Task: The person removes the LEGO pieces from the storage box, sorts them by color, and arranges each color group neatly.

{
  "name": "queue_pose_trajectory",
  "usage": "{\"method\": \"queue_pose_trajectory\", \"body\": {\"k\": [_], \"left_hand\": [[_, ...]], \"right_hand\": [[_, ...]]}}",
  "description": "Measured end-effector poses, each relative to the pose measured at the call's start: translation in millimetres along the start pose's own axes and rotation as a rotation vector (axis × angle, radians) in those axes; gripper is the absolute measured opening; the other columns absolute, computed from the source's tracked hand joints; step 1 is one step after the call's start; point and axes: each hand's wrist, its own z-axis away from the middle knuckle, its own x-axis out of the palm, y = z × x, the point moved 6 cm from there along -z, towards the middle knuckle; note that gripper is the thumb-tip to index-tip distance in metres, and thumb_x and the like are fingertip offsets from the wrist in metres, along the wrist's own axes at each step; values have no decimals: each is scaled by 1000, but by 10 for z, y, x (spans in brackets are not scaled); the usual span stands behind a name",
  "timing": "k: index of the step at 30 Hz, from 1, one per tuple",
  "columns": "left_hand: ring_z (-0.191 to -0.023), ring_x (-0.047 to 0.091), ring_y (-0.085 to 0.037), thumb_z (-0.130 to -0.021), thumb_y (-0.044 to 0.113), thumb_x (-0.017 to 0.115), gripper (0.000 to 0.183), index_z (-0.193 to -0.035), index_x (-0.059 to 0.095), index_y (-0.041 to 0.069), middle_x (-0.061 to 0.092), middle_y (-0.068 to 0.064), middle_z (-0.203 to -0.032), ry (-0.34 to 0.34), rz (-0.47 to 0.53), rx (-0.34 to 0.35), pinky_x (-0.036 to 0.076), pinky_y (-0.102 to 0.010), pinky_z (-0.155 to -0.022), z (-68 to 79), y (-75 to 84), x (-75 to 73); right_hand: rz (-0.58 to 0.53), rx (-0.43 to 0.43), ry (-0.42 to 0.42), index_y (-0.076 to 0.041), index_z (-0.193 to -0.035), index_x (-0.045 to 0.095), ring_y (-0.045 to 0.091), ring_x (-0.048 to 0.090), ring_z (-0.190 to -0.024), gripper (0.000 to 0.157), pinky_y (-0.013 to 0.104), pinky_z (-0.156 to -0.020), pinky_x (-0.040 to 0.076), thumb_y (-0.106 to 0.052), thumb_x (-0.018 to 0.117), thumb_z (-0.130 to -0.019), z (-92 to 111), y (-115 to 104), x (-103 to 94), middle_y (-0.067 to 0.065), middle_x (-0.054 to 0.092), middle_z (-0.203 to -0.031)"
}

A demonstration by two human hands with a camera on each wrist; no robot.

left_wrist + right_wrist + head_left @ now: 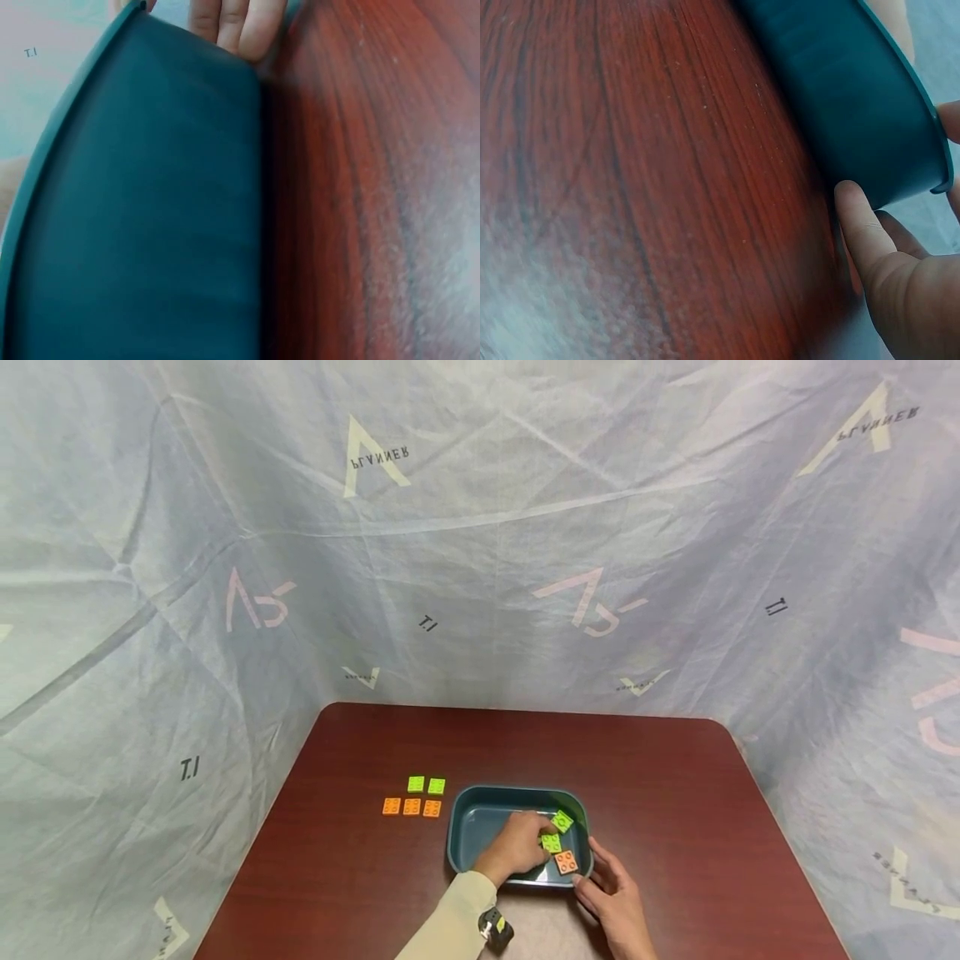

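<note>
Left hand [517, 842]: fingers curled at lime-green toy brick [553, 843] in teal tray [480, 827], hold unclear; right hand [618, 902] grips tray's near-right corner. Likely picking step; next needs secure pinch.

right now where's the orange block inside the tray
In the head view, the orange block lies inside the tray at its lower right, between a green block and the right hand.

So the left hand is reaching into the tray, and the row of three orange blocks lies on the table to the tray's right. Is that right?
Not quite: the row of three orange blocks lies to the tray's left, as the head view shows. The left hand is indeed reaching into the tray.
</note>
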Motion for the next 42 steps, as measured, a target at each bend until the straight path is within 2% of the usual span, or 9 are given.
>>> {"method": "queue_pose_trajectory", "body": {"k": [4, 10, 19, 24, 30, 35, 42], "left_hand": [[-77, 52, -1, -77, 10, 88, 40, -116, 82, 15, 70, 5, -97, 7, 75, -17, 47, -19, -71, 14, -23, -48], [-78, 52, 2, -79, 12, 89, 38, -116, 82, 15, 66, 6, -93, 30, 140, -35, 46, -18, -69, 48, -57, -108], [-82, 54, 2, -85, 12, 85, 40, -124, 80, 15, 70, 6, -103, 44, 175, -3, 48, -16, -72, 66, -23, -159], [-85, 57, 3, -86, 11, 84, 37, -123, 80, 14, 72, 4, -108, 55, 199, 9, 50, -16, -73, 108, 10, -247], [-89, 64, 4, -89, 12, 84, 33, -122, 81, 13, 72, 2, -112, 72, 272, 9, 54, -15, -75, 145, 0, -386], [-94, 72, 2, -90, 12, 84, 31, -120, 80, 14, 71, 1, -115, 81, 331, 3, 57, -14, -77, 204, -61, -476], [-99, 75, -4, -92, 11, 82, 30, -121, 79, 17, 71, 0, -121, 96, 373, -25, 60, -17, -81, 324, -188, -614]], "right_hand": [[7, -11, 15, -19, -160, 47, 33, 61, -130, 76, 33, -89, 62, -3, 78, -92, -13, 12, -19, 30, 50, -156], [13, -10, 12, -18, -161, 46, 32, 62, -129, 78, 35, -90, 62, -5, 79, -91, -18, 23, -9, 32, 48, -156], [-7, -4, 6, -16, -163, 43, 33, 60, -131, 80, 34, -91, 62, 1, 76, -92, -2, 29, -15, 32, 46, -158], [-8, -6, 13, -15, -162, 44, 31, 62, -129, 80, 33, -89, 62, 1, 77, -91, -10, 39, -8, 33, 45, -158], [-22, -12, 10, -15, -162, 44, 26, 64, -125, 79, 34, -90, 62, 2, 76, -91, -31, 30, -17, 32, 47, -158], [-19, -11, 12, -16, -162, 45, 27, 63, -126, 79, 34, -91, 62, 2, 76, -92, -27, 19, -14, 31, 47, -158], [-12, -7, 25, -15, -161, 45, 25, 64, -124, 79, 34, -90, 62, 1, 77, -91, -18, 25, -21, 32, 47, -157]]}}
